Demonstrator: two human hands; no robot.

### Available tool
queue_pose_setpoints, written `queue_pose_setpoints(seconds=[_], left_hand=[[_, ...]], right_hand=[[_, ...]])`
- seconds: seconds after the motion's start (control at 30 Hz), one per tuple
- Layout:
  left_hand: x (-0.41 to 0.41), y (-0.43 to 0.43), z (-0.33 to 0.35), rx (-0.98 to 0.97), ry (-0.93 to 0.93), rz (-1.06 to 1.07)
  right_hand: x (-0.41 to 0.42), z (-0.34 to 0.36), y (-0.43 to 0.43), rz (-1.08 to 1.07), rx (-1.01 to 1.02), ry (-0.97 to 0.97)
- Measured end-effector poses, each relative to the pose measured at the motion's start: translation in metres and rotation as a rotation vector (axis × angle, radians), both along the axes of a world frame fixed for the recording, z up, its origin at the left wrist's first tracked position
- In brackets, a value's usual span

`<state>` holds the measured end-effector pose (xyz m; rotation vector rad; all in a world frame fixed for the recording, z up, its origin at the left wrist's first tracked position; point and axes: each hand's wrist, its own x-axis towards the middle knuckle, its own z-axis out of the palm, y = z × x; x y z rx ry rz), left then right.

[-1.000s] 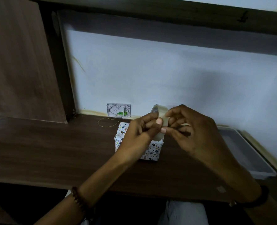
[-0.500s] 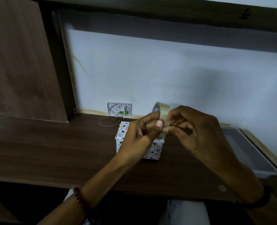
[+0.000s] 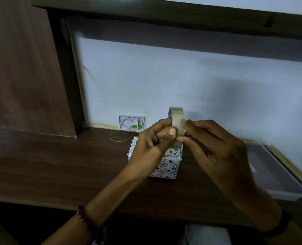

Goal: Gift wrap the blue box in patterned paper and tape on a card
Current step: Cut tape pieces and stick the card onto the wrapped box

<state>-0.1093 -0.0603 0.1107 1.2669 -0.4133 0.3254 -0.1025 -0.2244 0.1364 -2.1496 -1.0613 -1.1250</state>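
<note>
A roll of pale tape [image 3: 177, 116] stands on edge in the air above the desk, gripped from both sides. My left hand [image 3: 155, 138] pinches its left side with thumb and fingers. My right hand [image 3: 210, 144] holds its right side, the fingertips pressed on the outer band. Below and behind the hands sits the box wrapped in white patterned paper [image 3: 167, 166] on the dark wooden desk [image 3: 58, 165]; my hands hide most of its top. A small white card with green print [image 3: 132, 122] leans against the wall behind the box.
A thin yellow loop of string [image 3: 119, 136] lies on the desk by the card. A grey plastic tray [image 3: 277, 174] lies at the right edge. A dark wooden panel [image 3: 23, 68] rises at the left and a shelf [image 3: 164, 9] runs overhead.
Both hands have lifted the tape roll slightly higher, and my right fingers have shifted along its outer band. The wrapped box has not moved.
</note>
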Motion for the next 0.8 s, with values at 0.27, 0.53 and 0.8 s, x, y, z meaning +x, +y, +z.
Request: queue_pose_setpoints(seconds=[0.27, 0.53, 0.8], left_hand=[[-0.001, 0.001, -0.004, 0.005, -0.005, -0.031], [-0.004, -0.004, -0.008, 0.067, -0.043, -0.005], [-0.005, -0.005, -0.008, 0.062, -0.029, -0.009]], right_hand=[[0.000, 0.004, -0.005, 0.017, -0.054, -0.051], [0.004, 0.017, -0.011, 0.060, 0.010, 0.148], [0.001, 0.017, -0.011, 0.066, -0.001, 0.130]])
